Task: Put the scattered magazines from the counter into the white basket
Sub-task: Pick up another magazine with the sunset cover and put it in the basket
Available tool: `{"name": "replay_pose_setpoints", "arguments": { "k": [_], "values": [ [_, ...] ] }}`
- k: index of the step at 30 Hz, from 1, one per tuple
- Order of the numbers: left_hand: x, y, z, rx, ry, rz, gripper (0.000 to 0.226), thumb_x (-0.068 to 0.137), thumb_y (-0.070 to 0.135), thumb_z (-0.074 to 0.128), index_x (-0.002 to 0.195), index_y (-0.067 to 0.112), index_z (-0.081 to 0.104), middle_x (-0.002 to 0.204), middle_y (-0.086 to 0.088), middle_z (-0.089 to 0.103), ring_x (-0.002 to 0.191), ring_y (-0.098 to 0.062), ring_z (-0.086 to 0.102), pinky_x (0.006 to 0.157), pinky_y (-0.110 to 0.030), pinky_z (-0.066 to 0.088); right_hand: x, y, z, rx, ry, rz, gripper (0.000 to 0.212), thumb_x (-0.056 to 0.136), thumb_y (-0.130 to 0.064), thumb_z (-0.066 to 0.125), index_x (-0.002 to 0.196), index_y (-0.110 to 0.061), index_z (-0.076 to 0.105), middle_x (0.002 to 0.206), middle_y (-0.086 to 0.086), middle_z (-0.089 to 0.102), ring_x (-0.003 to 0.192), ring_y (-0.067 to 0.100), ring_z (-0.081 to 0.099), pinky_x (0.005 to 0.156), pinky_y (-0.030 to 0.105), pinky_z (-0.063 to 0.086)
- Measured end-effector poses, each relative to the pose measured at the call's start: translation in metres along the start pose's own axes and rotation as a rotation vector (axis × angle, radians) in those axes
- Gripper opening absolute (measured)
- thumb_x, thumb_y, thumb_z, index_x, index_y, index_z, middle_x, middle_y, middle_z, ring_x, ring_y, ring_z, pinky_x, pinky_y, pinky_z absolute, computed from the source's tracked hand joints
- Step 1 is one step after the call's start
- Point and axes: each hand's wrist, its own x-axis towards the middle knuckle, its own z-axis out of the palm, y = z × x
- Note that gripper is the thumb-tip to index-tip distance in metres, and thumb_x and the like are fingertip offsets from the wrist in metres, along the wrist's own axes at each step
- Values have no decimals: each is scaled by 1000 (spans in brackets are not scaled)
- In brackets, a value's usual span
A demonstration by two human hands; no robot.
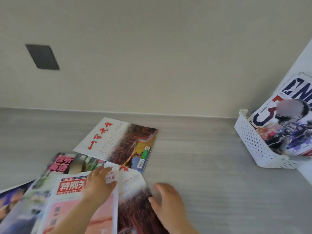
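Several magazines lie scattered on the grey counter (211,157). My left hand (99,183) lies on a red-titled magazine (70,186) and its fingers grip the raised right edge. My right hand (167,200) curls round the right edge of a magazine with a brown picture (133,203). Behind them lies a white and brown magazine (118,142), and to the left a pink-titled one (62,163) and a blue one (10,198). The white perforated basket (249,142) stands at the far right, with a basketball magazine (287,125) leaning in it.
A beige wall runs behind the counter, with a dark plate (42,56) on it at the upper left. A white side panel (303,61) rises next to the basket. Bare counter stretches between my hands and the basket.
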Motion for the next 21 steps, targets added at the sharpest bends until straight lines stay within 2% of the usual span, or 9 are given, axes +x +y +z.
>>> {"name": "replay_pose_setpoints", "arguments": {
  "k": [2, 3, 6, 8, 10, 11, 13, 16, 21],
  "values": [
    [1, -26, -11, 145, -20, -116, 73, 78, 48, 58, 139, 23, 26, 151, -4, 24, 140, -26, 18, 115, -42, 19, -3, -17, 25, -27, -204, -16, 60, 72, -48, 61, 125, -25, 44, 142, -1, 40, 132, 8, 31, 110, 23, 19],
    [3, -38, -15, 184, -33, -167, 82, 75, 56, 57, 141, 24, 19, 152, -5, 19, 141, -27, 13, 116, -43, 15, -8, -22, 35, -47, -215, -45, 62, 71, -56, 56, 127, -31, 41, 147, -6, 32, 136, 10, 24, 113, 29, 9],
    [6, -66, -23, 188, -50, -274, 96, 67, 69, 54, 141, 22, 15, 155, -8, 9, 142, -29, 5, 115, -47, 13, -15, -31, 43, -377, -257, -50, 75, 35, -83, 45, 94, -42, 66, 112, -13, 67, 103, 7, 63, 109, 35, 5],
    [8, -73, -28, 182, -52, -314, 100, 65, 71, 54, 141, 19, 15, 155, -10, 7, 141, -33, 7, 115, -48, 15, -9, -37, 35, -416, -320, -22, 81, 38, -85, 41, 99, -38, 66, 115, -10, 66, 106, 8, 61, 107, 37, -10],
    [11, -73, -31, 185, -37, -312, 99, 64, 67, 60, 138, 15, 19, 152, -13, 16, 137, -36, 18, 112, -48, 23, -2, -28, 36, -334, -284, -71, 81, 64, -73, 45, 132, -29, 38, 150, 3, 29, 138, 16, 23, 98, 31, -33],
    [13, -71, -33, 181, -22, -291, 95, 65, 61, 65, 137, 14, 23, 149, -14, 22, 134, -36, 25, 109, -48, 28, 3, -21, 42, -324, -294, -83, 80, 73, -65, 46, 139, -28, 20, 155, 2, 5, 142, 17, 1, 95, 31, -36],
    [15, -65, -32, 94, 17, -234, 81, 65, 42, 75, 130, 16, 34, 141, -15, 33, 123, -38, 37, 99, -46, 39, 7, -17, 45, -276, -352, -49, 79, 78, -57, 46, 141, -30, 6, 155, -1, -11, 140, 17, -15, 106, 40, -28],
    [17, -60, -27, -191, 73, -197, 70, 62, 14, 79, 118, 20, 37, 117, -15, 50, 99, -38, 53, 79, -45, 48, 7, -14, 52, -223, -364, -25, 77, 81, -54, 45, 141, -29, 4, 154, -1, -13, 140, 16, -17, 111, 44, -18],
    [27, -65, -35, -308, -42, -268, 56, 75, 7, 68, 124, 8, 42, 92, -13, 63, 77, -30, 58, 63, -33, 46, 7, -10, 50, -175, -350, -26, 75, 80, -51, 47, 140, -31, 7, 154, -4, -12, 140, 13, -17, 111, 40, -17]
  ]
}}
